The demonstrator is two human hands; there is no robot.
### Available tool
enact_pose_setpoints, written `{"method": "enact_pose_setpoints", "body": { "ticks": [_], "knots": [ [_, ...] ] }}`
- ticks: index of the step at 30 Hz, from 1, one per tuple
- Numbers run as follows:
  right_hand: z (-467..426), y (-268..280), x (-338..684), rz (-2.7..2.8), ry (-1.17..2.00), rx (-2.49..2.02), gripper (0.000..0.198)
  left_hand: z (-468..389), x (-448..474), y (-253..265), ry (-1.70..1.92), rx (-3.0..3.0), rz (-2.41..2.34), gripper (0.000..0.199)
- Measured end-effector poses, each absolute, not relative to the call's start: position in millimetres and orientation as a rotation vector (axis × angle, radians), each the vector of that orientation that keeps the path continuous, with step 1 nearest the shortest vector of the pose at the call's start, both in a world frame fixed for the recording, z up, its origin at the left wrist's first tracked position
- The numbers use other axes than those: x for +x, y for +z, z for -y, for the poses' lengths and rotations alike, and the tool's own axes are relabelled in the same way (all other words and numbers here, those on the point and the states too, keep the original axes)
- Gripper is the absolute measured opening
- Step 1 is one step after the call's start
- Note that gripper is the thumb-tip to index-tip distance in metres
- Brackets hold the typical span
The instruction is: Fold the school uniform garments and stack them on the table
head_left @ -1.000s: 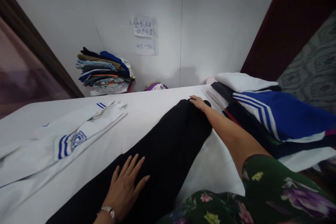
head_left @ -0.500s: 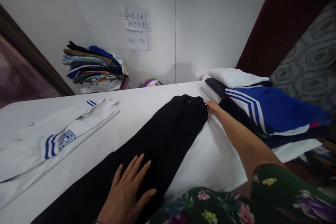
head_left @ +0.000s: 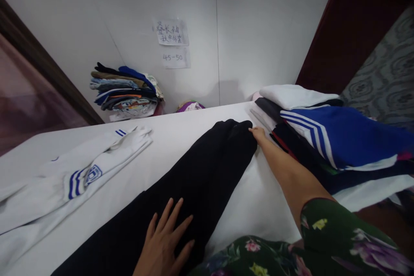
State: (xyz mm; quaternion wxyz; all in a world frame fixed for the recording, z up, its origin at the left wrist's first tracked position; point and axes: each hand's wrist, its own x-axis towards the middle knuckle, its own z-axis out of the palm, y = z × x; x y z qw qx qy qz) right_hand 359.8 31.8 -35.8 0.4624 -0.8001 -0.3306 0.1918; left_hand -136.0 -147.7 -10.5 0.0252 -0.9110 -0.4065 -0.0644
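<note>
Black trousers [head_left: 207, 172] stretch diagonally over a white-covered table [head_left: 181, 127], waist end toward the wall and the rest running to the lower left. My left hand [head_left: 166, 239] lies on the cloth near the front, fingers spread and flat. At the far right corner of the waist, my right hand [head_left: 258, 133] pinches the edge between thumb and fingers. The lower part of the trousers runs out of view at the bottom.
A white garment with blue stripes [head_left: 87, 179] lies at the left. Piled clothes, topped by a blue garment [head_left: 359, 133], sit at the right. Against the wall stands a folded clothes stack [head_left: 126, 90], with a purple bundle [head_left: 190, 106] beside it. Handwritten paper signs [head_left: 173, 32] hang above.
The view has shifted slightly. My right hand keeps its grip at the waist corner, and the button seen there earlier no longer shows. My left hand stays flat, its fingers somewhat wider apart.
</note>
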Motion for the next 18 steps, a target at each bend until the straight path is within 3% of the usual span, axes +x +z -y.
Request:
{"method": "enact_pose_setpoints", "body": {
  "ticks": [10,15,18],
  "knots": [
    [-11.1,-5.5,337.7,1.252,0.201,-2.007,0.05,147.1,-129.9,-5.4,-0.098,-2.88,1.376,0.039],
    [-2.4,-21.6,301.8,1.805,0.163,-2.206,0.056,148.0,-129.5,-7.9,-0.194,-2.865,1.334,0.037],
    [-0.8,-27.4,296.0,1.858,0.199,-2.316,0.055,150.0,-130.0,-6.5,-0.254,-2.842,1.295,0.037]
  ]
}}
